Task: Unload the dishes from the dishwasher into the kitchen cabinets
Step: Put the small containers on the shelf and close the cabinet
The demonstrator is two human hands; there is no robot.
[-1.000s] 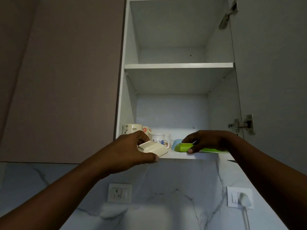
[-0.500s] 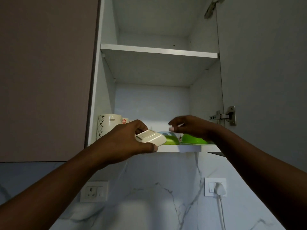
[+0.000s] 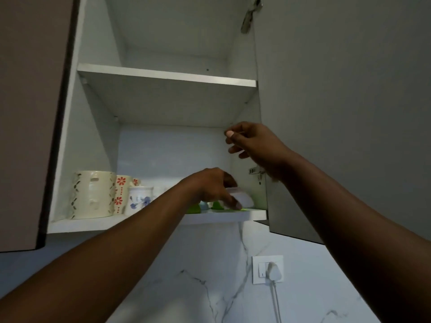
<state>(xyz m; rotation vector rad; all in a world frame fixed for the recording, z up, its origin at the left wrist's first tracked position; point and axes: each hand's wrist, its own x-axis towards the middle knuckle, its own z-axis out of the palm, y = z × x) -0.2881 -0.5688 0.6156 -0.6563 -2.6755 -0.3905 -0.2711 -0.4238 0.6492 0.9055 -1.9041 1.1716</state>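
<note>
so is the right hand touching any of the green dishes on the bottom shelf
Apart. The head view shows the right hand raised in mid-air, with bare cabinet wall between it and the green dishes on the bottom shelf.

Two bare forearms, sleeveless in view; bare hands

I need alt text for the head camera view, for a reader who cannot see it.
A person's left hand sets a white dish on the lower cabinet shelf, beside green dishes and mugs. The right hand hangs empty above, fingers loosely curled.
</note>
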